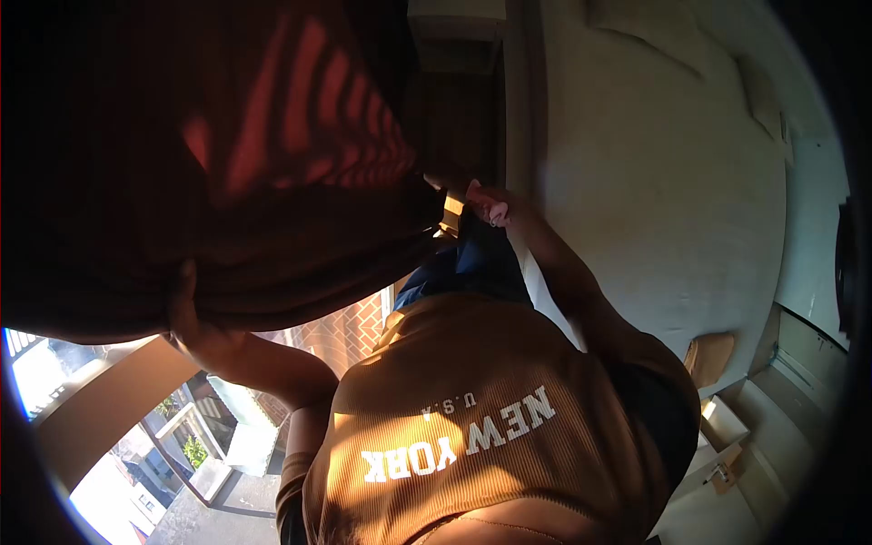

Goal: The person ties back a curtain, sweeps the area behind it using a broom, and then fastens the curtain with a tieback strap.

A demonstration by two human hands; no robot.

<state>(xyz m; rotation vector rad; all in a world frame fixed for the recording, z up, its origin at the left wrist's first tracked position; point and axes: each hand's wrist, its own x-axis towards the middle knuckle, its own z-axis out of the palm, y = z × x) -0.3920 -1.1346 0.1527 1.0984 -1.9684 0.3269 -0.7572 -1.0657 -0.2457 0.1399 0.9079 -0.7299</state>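
A large dark red cloth spreads across the upper left of the head view, with striped sunlight and shadow on it. My left hand grips its lower edge, the thumb lying over the front and the other fingers hidden behind. At the cloth's right side, my right hand is closed on its edge, partly lost in shadow. A pink band circles my right wrist. The cloth's lower edge sags in folds between both hands, in front of my brown ribbed shirt.
On the right lies a bed with a pale sheet and a pillow at its far end. Bright windows are at lower left, near a brick-patterned surface. A white open box or drawer stands at lower right.
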